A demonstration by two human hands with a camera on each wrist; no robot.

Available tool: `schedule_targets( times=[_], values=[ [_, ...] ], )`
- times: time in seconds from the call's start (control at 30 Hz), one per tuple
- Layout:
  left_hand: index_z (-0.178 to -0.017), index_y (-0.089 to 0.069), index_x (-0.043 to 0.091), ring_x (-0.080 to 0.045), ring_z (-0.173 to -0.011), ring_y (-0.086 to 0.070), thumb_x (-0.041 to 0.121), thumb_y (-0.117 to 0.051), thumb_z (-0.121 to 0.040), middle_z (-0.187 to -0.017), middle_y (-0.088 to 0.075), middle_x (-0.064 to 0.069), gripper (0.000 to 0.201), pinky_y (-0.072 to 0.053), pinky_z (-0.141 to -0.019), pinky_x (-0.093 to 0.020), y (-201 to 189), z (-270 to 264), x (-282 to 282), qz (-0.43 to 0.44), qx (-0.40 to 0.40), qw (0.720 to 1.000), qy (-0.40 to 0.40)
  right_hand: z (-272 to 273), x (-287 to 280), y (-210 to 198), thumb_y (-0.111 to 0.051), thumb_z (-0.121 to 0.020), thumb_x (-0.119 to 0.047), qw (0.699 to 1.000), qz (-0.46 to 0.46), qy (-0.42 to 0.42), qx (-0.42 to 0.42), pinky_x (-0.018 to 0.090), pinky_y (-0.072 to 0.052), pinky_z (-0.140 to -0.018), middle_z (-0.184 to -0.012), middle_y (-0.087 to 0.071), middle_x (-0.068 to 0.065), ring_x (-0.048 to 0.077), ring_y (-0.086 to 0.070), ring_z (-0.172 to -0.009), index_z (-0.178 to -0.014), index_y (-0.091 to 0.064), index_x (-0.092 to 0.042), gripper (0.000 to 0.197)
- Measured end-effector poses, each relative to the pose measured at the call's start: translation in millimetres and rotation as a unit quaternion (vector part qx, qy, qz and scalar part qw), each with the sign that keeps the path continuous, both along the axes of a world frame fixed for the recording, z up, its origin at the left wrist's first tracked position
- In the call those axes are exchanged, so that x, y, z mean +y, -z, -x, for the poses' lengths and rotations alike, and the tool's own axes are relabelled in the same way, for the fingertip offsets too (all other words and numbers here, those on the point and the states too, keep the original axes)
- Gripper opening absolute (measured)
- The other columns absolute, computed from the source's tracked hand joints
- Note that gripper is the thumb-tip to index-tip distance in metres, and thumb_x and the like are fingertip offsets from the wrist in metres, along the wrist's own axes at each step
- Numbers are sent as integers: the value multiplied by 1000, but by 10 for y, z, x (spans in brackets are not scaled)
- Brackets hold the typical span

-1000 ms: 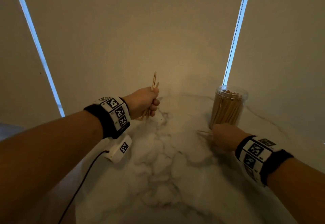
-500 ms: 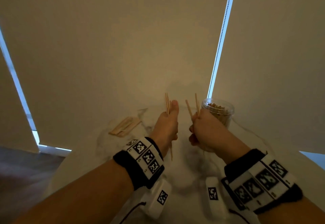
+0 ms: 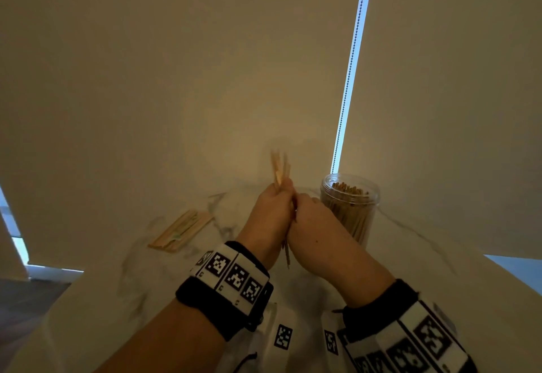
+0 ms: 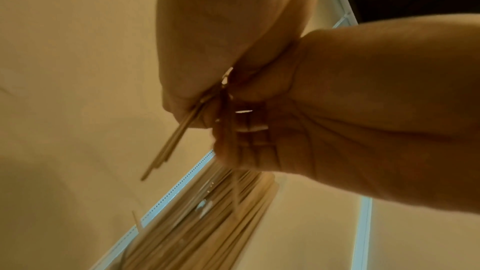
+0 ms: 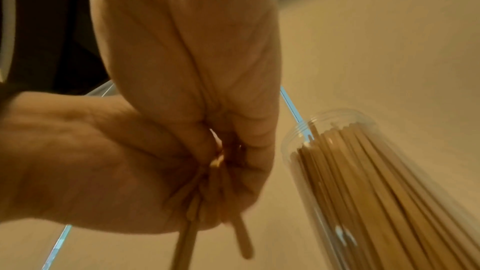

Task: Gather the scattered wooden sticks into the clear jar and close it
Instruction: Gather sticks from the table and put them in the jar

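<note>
Half a second before, the two hands were still a little apart, each with its own few sticks; by this moment they'd come together, knuckles touching, over the marble table (image 3: 425, 273). That probably meant the person was merging both lots into one bunch before dropping it in.

The left hand (image 3: 271, 211) was curled tight around a small bunch of sticks (image 3: 281, 169), tips poking up past the thumb (blurry, so no counting them). The right hand (image 3: 315, 226) was curled too, pressed up against the left. From its wrist view the right hand's fingers (image 5: 257, 171) looked wrapped around the same bunch of sticks, lower ends hanging out underneath.

The clear jar (image 3: 350, 205) stood upright just right of the hands, open, already packed pretty full of sticks. No lid showed anywhere in the views.

Off to the left, well apart from the hands, a loose pile of sticks (image 3: 183, 230) lay flat on the table, so the gathering wasn't nearly done, and closing was further off.
</note>
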State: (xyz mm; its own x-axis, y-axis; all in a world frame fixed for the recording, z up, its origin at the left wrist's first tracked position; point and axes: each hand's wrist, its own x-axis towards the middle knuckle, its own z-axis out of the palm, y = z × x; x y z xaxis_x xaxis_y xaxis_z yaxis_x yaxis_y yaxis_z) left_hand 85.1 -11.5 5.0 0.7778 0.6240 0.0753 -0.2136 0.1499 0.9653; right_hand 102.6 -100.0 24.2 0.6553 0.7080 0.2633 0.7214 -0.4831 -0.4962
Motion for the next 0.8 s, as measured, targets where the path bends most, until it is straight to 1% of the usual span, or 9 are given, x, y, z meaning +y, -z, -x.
schedule_targets(
  times=[0.07, 0.2, 0.27, 0.33, 0.43, 0.57, 0.63, 0.7, 0.8],
  values=[
    [-122, -57, 11, -19, -88, -64, 36, -37, -108, -97, -71, -7, 35, -53, -73, -37, -10, -18, 55, 40, -14, 998, -35, -37, -34, -18, -43, -102, -20, 999, 15, -9, 32, 33, -51, -89, -127, -52, 7, 21, -59, -106, -142, -40, -16, 40],
    [-117, -51, 19, -16, -97, -65, 39, -29, -109, -99, -78, -2, 30, -48, -69, -33, -61, 13, 106, 36, -40, 996, -65, -29, -46, -10, -44, -104, -30, 990, 84, -33, 108, 24, -47, -61, -99, -59, 4, 12, -57, -75, -124, -43, -14, 25],
    [-125, -48, 17, -17, -96, -69, 37, -28, -110, -100, -78, -4, 32, -52, -70, -31, -109, 31, 53, 37, -65, 997, -36, -17, -16, -3, -43, -104, -22, 988, 57, -53, 130, 25, -47, -59, -90, -57, 3, 10, -52, -67, -130, -39, -9, 29],
    [-130, -46, 13, -19, -99, -72, 35, -28, -110, -102, -78, -5, 34, -56, -75, -30, -135, 41, 0, 12, -77, 997, -2, -19, 10, -12, -41, -104, -18, 993, 28, -46, 106, 22, -40, -56, -94, -57, 6, 10, -49, -66, -144, -30, -6, 43],
    [-133, -44, 12, -21, -102, -72, 32, -30, -110, -105, -77, -6, 33, -55, -91, -38, -195, 70, -8, -22, -84, 995, 53, -75, -24, -13, -36, -106, -22, 997, -8, -32, 63, 26, -47, -67, -112, -65, 13, 19, -63, -86, -148, -30, -10, 43],
    [-115, -50, 4, -25, -103, -72, 25, -38, -108, -107, -76, -12, 25, -54, -82, -33, -345, 181, 101, -8, -67, 992, 106, -124, -106, -77, -35, -107, -30, 996, -24, -71, 37, 23, -46, -63, -91, -63, 1, 11, -60, -75, -138, -41, -20, 33],
    [-106, -48, 8, -27, -105, -72, 21, -44, -105, -108, -75, -15, 13, -54, -82, -36, -430, 236, 146, 11, -84, 991, 103, -166, -154, -136, -34, -107, -37, 996, -11, -85, 38, 26, -43, -62, -76, -54, -7, 7, -52, -64, -121, -48, -27, 22],
    [-107, -46, 15, -30, -107, -70, 23, -49, -103, -111, -74, -15, 10, -53, -94, -44, -514, 287, 200, 40, -113, 990, 74, -200, -214, -178, -35, -106, -39, 994, 19, -96, 52, 33, -44, -65, -70, -50, -6, 9, -47, -60, -90, -46, -30, 21],
    [-114, -49, 18, -31, -103, -71, 38, -56, -99, -111, -75, -14, 27, -53, -95, -46, -597, 391, 370, 107, -163, 981, -5, -188, -296, -235, -37, -105, -39, 987, 92, -120, 44, 33, -43, -63, -70, -51, -5, 11, -46, -61, -79, -39, -29, 29]
  ],
)
